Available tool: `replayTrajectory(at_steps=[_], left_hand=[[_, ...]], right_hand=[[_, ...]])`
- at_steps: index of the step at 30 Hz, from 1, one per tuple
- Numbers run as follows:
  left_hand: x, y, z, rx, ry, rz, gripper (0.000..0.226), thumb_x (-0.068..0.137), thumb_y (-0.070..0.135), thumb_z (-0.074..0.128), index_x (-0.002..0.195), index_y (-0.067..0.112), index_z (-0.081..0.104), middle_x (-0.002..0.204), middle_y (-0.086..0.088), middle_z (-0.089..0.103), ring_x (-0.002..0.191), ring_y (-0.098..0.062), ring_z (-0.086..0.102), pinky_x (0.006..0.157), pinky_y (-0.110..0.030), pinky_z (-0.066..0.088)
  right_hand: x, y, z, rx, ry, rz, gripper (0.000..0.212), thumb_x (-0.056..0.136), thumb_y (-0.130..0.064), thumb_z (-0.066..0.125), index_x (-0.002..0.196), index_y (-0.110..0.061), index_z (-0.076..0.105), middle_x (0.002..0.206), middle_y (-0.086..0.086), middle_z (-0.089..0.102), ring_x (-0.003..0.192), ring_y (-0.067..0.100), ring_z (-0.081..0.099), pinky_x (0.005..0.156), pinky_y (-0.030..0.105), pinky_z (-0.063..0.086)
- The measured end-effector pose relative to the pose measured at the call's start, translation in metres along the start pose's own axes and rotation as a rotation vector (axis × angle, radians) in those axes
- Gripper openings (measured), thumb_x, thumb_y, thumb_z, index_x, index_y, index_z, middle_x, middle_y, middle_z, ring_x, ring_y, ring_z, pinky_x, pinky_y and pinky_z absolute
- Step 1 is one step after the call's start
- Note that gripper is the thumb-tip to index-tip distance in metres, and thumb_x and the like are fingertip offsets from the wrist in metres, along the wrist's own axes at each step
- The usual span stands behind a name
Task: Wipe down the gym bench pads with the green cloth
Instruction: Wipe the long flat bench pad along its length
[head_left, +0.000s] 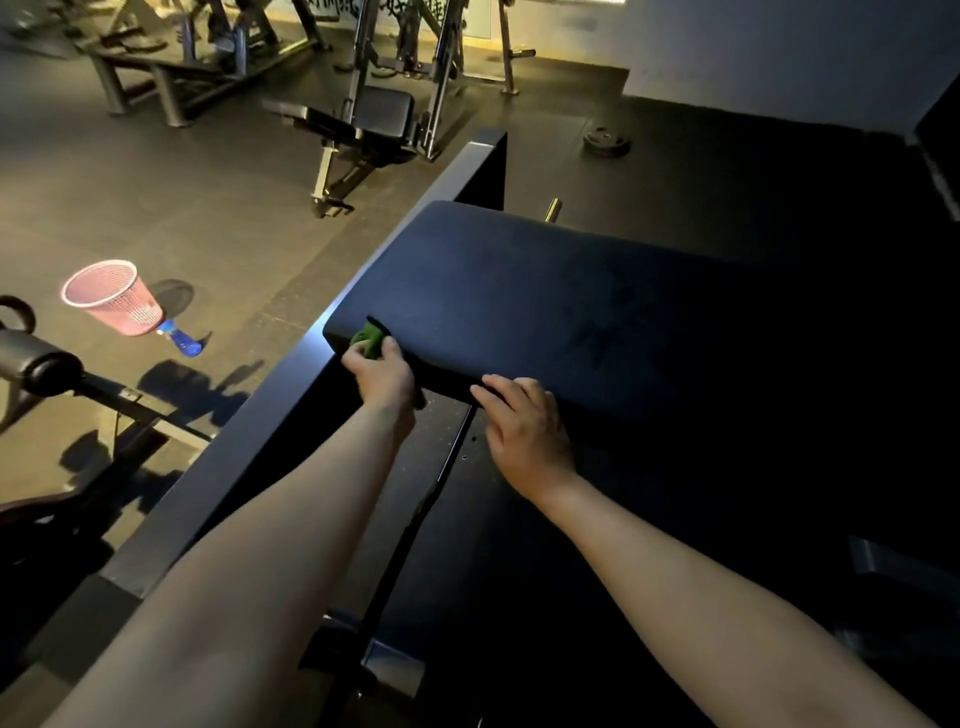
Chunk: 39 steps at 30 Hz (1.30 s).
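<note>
A wide dark bench pad (545, 291) fills the middle of the view, sloping away from me. My left hand (382, 371) grips a bunched green cloth (370, 339) against the pad's near left corner. My right hand (524, 421) lies flat on the pad's near edge with its fingers straight, a little to the right of the left hand. Most of the cloth is hidden under my fingers.
A dark metal frame rail (291, 405) runs diagonally along the pad's left side. On the floor at left stand a pink mesh bin (111, 299) and a blue spray bottle (182, 340). Another bench (363, 124) and racks stand behind. A weight plate (607, 140) lies on the floor.
</note>
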<state>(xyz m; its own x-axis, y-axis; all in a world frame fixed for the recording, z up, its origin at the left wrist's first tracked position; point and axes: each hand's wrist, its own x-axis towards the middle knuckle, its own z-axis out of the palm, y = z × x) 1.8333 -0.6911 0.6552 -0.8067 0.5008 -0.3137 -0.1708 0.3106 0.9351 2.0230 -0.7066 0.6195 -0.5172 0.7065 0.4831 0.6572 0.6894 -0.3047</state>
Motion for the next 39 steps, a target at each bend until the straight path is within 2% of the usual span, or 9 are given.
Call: replayTrajectory(at_steps=[4,8,11,15,20,23,27,33,39], left_hand=[[-0.029,-0.018,0.018,0.064,-0.037,0.104,0.022,0.099,0.020,0.052,0.115,0.023,0.039,0.121,-0.012,0.055,0.104,-0.032,0.058,0.096,-0.048,0.050],[-0.040,-0.035,0.003,0.147,-0.111,0.170,0.014,0.102,0.019,0.051,0.111,0.020,0.041,0.103,-0.005,0.059,0.089,-0.025,0.058,0.078,-0.035,0.044],[-0.021,-0.031,-0.011,0.142,-0.021,0.165,0.017,0.102,0.021,0.052,0.116,0.014,0.044,0.101,-0.006,0.058,0.088,-0.026,0.056,0.075,-0.031,0.038],[0.030,-0.006,-0.017,-0.058,0.149,-0.003,0.023,0.103,0.026,0.047,0.123,0.014,0.042,0.109,-0.010,0.055,0.094,-0.028,0.054,0.081,-0.033,0.041],[0.055,0.001,-0.007,-0.094,0.097,-0.081,0.017,0.104,0.036,0.039,0.118,0.027,0.035,0.110,-0.011,0.054,0.090,-0.027,0.055,0.085,-0.038,0.046],[0.045,-0.006,-0.005,-0.033,0.090,-0.048,0.025,0.104,0.035,0.040,0.126,0.023,0.038,0.118,-0.017,0.057,0.102,-0.034,0.057,0.094,-0.045,0.048],[0.005,-0.012,0.011,-0.015,0.031,0.065,0.021,0.105,0.020,0.043,0.124,0.012,0.043,0.114,-0.013,0.056,0.099,-0.030,0.056,0.079,-0.031,0.041],[-0.028,-0.037,0.010,0.080,-0.124,0.247,0.012,0.101,0.018,0.049,0.105,0.029,0.044,0.111,-0.010,0.059,0.100,-0.026,0.058,0.086,-0.042,0.050],[0.029,-0.002,0.001,-0.094,0.145,-0.011,0.041,0.100,0.024,0.052,0.137,0.016,0.037,0.141,-0.018,0.041,0.117,-0.034,0.052,0.102,-0.041,0.044]], right_hand=[[0.034,-0.001,-0.002,-0.052,0.053,-0.003,0.045,0.083,-0.011,0.057,0.127,-0.014,0.065,0.127,0.004,0.062,0.114,0.025,0.051,0.091,0.043,0.040],[0.082,-0.007,0.008,0.043,-0.043,0.031,0.036,0.085,-0.014,0.059,0.119,-0.013,0.070,0.119,0.004,0.067,0.112,0.026,0.060,0.090,0.042,0.044],[0.088,-0.008,0.022,-0.022,-0.093,-0.003,0.029,0.086,-0.021,0.060,0.114,-0.017,0.069,0.114,0.001,0.064,0.109,0.024,0.057,0.088,0.040,0.042],[0.089,-0.007,0.027,-0.058,-0.070,0.007,0.029,0.084,-0.024,0.056,0.111,-0.020,0.064,0.111,-0.002,0.060,0.107,0.023,0.053,0.088,0.040,0.040],[0.088,-0.005,0.032,-0.089,-0.066,-0.012,0.030,0.084,-0.026,0.054,0.113,-0.021,0.062,0.111,-0.002,0.059,0.110,0.022,0.052,0.089,0.040,0.040],[0.087,-0.005,0.034,-0.095,-0.049,-0.012,0.031,0.084,-0.025,0.053,0.113,-0.020,0.063,0.111,-0.001,0.060,0.112,0.024,0.053,0.089,0.042,0.040],[0.087,-0.007,0.033,-0.084,-0.042,-0.002,0.031,0.084,-0.026,0.051,0.111,-0.019,0.065,0.111,0.001,0.062,0.110,0.024,0.055,0.087,0.042,0.041],[0.087,-0.006,0.030,-0.032,-0.025,-0.007,0.033,0.085,-0.028,0.050,0.111,-0.018,0.068,0.112,0.001,0.064,0.109,0.024,0.058,0.087,0.043,0.042],[0.083,-0.006,0.028,0.031,-0.032,0.020,0.031,0.082,-0.025,0.055,0.109,-0.019,0.070,0.113,0.000,0.066,0.110,0.022,0.059,0.087,0.042,0.043]])
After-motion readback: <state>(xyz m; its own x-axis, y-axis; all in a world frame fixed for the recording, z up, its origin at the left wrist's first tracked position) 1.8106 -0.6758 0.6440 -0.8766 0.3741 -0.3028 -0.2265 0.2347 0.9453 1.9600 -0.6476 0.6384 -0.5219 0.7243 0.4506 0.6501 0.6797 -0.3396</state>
